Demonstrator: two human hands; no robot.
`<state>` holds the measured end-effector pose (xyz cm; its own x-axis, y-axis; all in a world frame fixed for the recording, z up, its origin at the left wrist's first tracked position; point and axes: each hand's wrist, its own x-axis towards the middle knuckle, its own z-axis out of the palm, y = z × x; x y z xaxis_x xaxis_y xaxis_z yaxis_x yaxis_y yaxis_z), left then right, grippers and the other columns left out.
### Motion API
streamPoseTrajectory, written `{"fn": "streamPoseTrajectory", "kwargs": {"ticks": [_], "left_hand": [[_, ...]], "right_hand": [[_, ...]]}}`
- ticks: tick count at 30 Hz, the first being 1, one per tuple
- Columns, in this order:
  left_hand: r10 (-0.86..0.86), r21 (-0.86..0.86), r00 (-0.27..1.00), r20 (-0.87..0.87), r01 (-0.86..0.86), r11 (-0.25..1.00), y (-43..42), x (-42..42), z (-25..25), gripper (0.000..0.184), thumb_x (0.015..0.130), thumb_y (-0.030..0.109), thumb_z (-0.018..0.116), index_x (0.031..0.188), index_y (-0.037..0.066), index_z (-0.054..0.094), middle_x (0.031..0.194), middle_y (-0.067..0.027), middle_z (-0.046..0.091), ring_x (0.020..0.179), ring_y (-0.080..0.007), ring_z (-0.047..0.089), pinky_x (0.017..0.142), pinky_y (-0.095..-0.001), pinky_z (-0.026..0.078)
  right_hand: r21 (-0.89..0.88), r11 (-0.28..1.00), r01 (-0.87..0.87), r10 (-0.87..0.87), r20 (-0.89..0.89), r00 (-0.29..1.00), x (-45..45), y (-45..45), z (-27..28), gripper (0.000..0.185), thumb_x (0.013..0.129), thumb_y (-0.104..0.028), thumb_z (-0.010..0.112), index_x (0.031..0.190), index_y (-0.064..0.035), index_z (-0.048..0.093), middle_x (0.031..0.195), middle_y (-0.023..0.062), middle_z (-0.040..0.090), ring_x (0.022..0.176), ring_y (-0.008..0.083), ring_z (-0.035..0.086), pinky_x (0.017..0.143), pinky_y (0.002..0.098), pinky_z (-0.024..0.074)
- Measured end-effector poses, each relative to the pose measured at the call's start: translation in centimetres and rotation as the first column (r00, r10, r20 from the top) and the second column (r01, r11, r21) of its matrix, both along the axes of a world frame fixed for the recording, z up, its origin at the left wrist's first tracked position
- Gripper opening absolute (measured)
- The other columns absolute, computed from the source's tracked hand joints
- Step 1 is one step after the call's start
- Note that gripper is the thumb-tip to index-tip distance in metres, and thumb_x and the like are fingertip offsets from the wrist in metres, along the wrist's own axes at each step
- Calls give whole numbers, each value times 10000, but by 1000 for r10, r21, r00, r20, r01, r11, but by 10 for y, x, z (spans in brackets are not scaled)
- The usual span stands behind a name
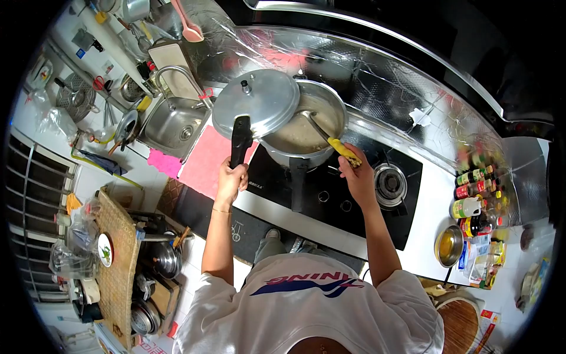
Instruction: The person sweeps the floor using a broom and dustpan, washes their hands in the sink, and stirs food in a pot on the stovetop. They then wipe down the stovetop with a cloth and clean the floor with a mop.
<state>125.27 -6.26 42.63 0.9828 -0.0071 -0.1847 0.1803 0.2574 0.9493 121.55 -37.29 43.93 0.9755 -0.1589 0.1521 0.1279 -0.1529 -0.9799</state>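
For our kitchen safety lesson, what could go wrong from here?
The left hand holds the lid by its handle over one side of the pot; it might slip and knock the rim. The right hand has a ladle in the pot, so liquid could splash. The pot's long handle points toward the person and might get bumped.

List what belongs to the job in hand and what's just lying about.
In use:
pot
lid, held by left hand
ladle, held by right hand
stove

Apparently lying about:
pink mat
bottles
metal bowl
plate
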Motion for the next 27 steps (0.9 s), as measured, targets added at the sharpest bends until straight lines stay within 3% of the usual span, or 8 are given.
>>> {"fn": "streamPoseTrajectory", "kwargs": {"ticks": [10,19,22,27], "left_hand": [[-108,-69,994,13,109,992,-23,-8,36,115,783,-23,506,867,-12,428,504,-11,390,335,-72,334,299,-225,249],[-233,-123,972,12,233,965,-42,-15,16,115,789,-27,519,852,7,428,509,-12,399,324,-71,331,296,-223,252],[-257,-122,966,5,255,959,-45,-16,14,121,789,-27,520,859,0,426,505,-10,400,324,-73,336,297,-223,253],[-273,-30,962,-18,273,962,-42,-14,10,156,782,-41,507,915,-28,426,480,-7,397,317,-77,341,296,-229,257]], "right_hand": [[-47,999,14,-14,4,1000,2,0,-2,374,880,-149,595,1216,-17,500,902,45,595,688,66,549,581,197,474],[27,997,76,-76,21,997,6,-8,-2,370,870,-125,604,1202,-3,494,892,59,593,699,81,565,597,201,490],[49,993,110,-115,109,987,11,-15,-4,342,856,-147,624,1146,0,517,828,73,618,651,94,579,592,223,488],[23,986,166,-167,64,984,19,-27,5,289,863,-62,587,1120,37,499,849,87,594,644,86,555,595,204,470]]}}
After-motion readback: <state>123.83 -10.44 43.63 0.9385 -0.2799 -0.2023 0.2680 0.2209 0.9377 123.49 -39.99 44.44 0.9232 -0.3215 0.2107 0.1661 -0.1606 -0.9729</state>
